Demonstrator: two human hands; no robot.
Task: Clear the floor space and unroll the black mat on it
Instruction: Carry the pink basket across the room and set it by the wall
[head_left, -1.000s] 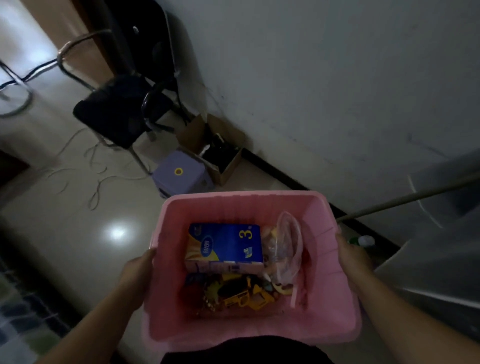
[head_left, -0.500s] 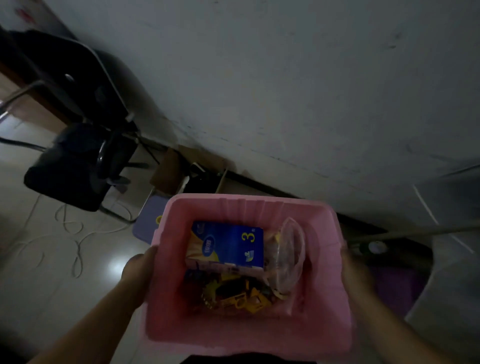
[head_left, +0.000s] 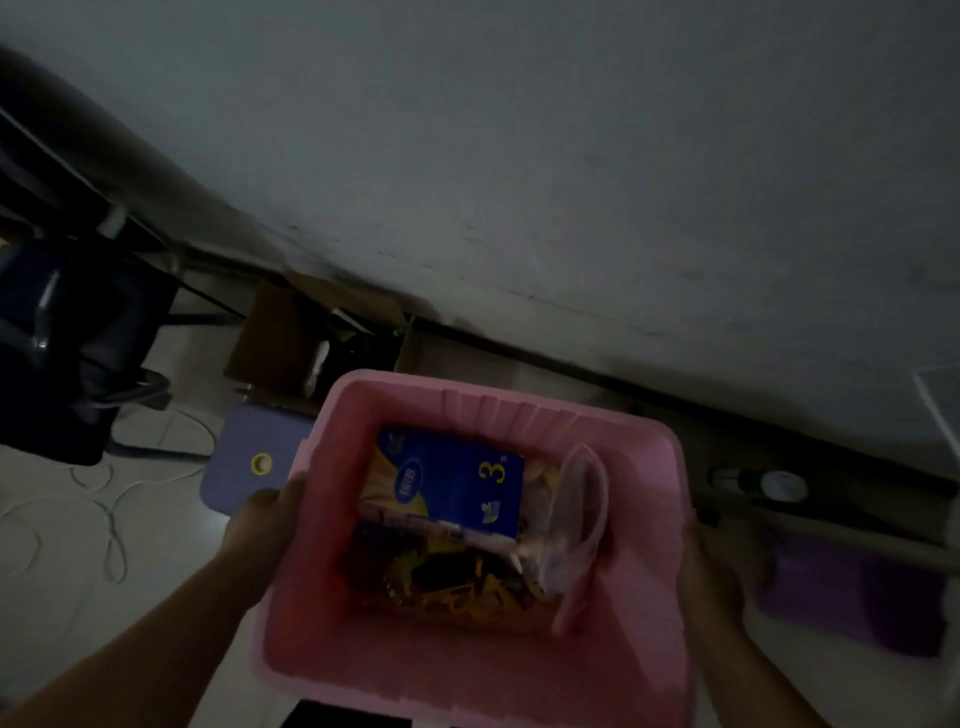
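I hold a pink plastic bin (head_left: 644, 670) in front of me, above the floor. My left hand (head_left: 262, 525) grips its left wall and my right hand (head_left: 709, 577) grips its right wall. Inside lie a blue and yellow box marked "3" (head_left: 452, 480), a clear plastic bag (head_left: 571, 519) and yellow toy pieces (head_left: 452, 592). No black mat is in view.
A grey wall fills the top. Along its base stand an open cardboard box (head_left: 311, 338), a purple box with a yellow ring (head_left: 249, 462), a bottle (head_left: 758, 483) and a purple object (head_left: 852, 587). A black chair (head_left: 62, 332) and white cables (head_left: 104, 519) lie at the left.
The view has swung right and toward the wall as I carry the bin; the chair slid to the left edge. Both hands keep their grip on the bin.
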